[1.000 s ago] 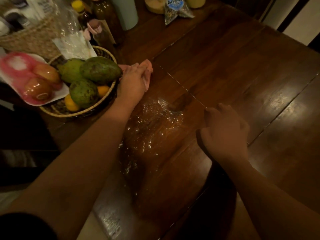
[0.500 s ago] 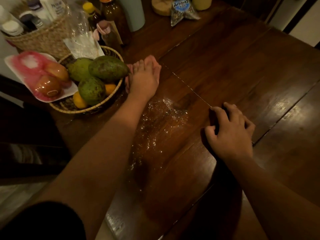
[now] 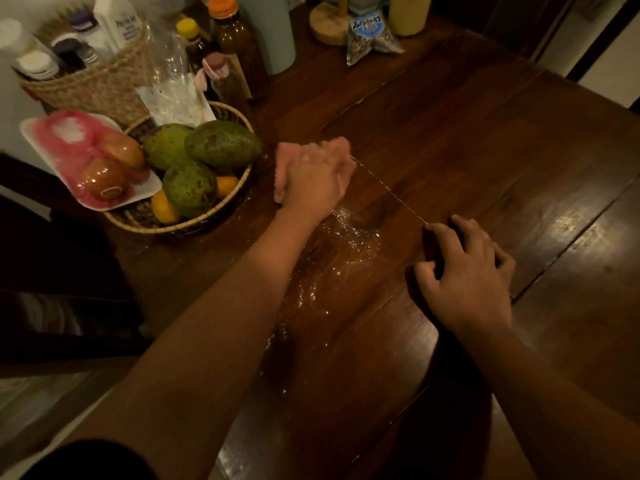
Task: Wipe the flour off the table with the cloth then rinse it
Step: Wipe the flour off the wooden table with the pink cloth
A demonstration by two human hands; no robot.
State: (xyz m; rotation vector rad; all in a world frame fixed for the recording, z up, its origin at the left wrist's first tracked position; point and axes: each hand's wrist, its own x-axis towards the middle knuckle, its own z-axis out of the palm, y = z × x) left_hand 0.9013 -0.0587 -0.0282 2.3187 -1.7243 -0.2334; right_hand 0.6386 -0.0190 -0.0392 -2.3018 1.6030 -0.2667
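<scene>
My left hand (image 3: 313, 178) presses a pink cloth (image 3: 282, 168) flat on the dark wooden table (image 3: 485, 140), just right of the fruit basket. The cloth shows around the hand's edges; most of it is hidden under the palm. White flour (image 3: 339, 251) is scattered on the wood in a streak from below that hand toward me, with a thin line of flour running along a plank seam to the right. My right hand (image 3: 467, 271) rests on the table right of the flour, fingers spread and bent, holding nothing.
A woven basket (image 3: 194, 223) of green mangoes and oranges sits left of the cloth. A foam tray of apples (image 3: 93, 164) overlaps it. Behind stand a wicker basket of bottles (image 3: 86, 81), sauce bottles (image 3: 235, 53), a snack bag (image 3: 370, 32) and a wooden stand. The table's near edge is at bottom left.
My left hand with the cloth has slid slightly toward me, nearer the top of the flour. My right hand has opened its fingers and settled flat on the table.
</scene>
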